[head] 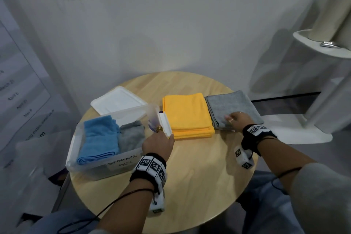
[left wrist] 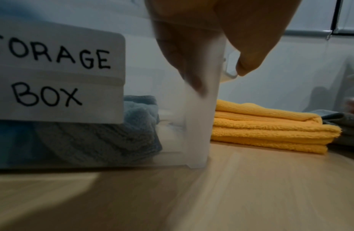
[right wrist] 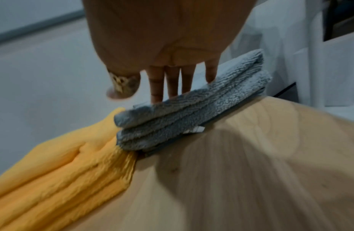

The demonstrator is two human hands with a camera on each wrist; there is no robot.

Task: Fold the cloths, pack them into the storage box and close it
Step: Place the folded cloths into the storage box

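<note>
A clear storage box [head: 91, 169] stands on the left of the round table and holds a folded blue cloth [head: 98, 137] and a grey cloth [head: 131, 135]. My left hand [head: 158, 138] grips the box's right end wall. In the left wrist view the fingers [left wrist: 191, 62] show through that wall [left wrist: 195, 125], with the thumb outside on the clip. A folded yellow cloth [head: 187, 114] lies mid-table. Right of it is a folded grey cloth [head: 233, 104]. My right hand [head: 237, 119] rests on its near part, straight fingers [right wrist: 158, 84] pressing the grey cloth [right wrist: 191, 112].
The white lid [head: 117, 100] lies flat behind the box. The wooden table top [head: 199, 176] is bare in front of the cloths. The grey cloth sits close to the table's right edge. A white stand with a shelf [head: 319, 47] rises at the far right.
</note>
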